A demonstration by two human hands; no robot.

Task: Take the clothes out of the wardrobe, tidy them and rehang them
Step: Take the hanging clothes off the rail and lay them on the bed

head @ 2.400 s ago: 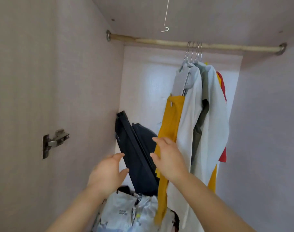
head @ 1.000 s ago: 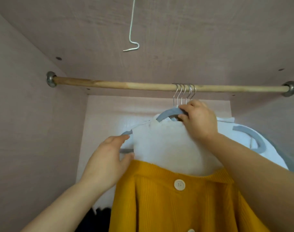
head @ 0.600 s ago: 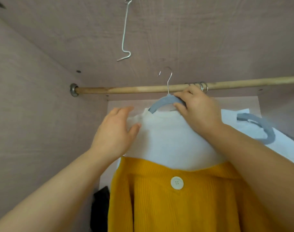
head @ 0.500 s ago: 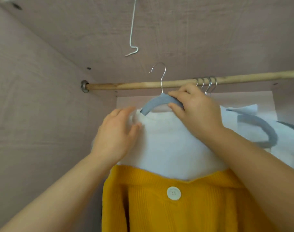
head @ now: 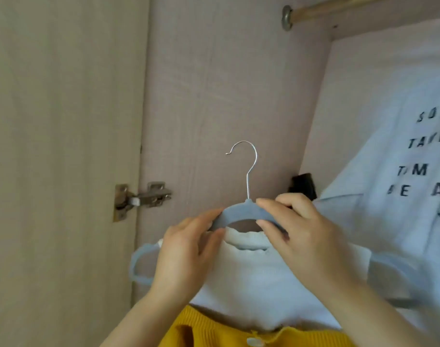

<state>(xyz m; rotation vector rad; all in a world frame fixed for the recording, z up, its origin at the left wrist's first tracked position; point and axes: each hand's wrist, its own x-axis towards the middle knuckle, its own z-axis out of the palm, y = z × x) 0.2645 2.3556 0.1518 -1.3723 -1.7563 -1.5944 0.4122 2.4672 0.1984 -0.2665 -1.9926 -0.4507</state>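
Clothes first: a yellow knit (head: 276, 334) is lowest and closest, just under a white top (head: 259, 279) that sits on a grey hanger (head: 241, 214), held up in front of the wardrobe's side wall (head: 226, 83). Left hand (head: 186, 251) has its fingers (head: 208, 216) curled round the hanger's left shoulder. Right hand (head: 306, 236) pinches it beside the hook (head: 249, 166), which hangs on nothing. Further back: door hinge (head: 143, 199), white lettered tee (head: 389, 171), wooden rail (head: 339, 6) up top.

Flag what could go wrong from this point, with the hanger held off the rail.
The left hand and right hand grip the hanger only at its neck, so the white top and yellow cardigan might slide off if it tilts. The bare hook might snag the printed shirt close by on the right.
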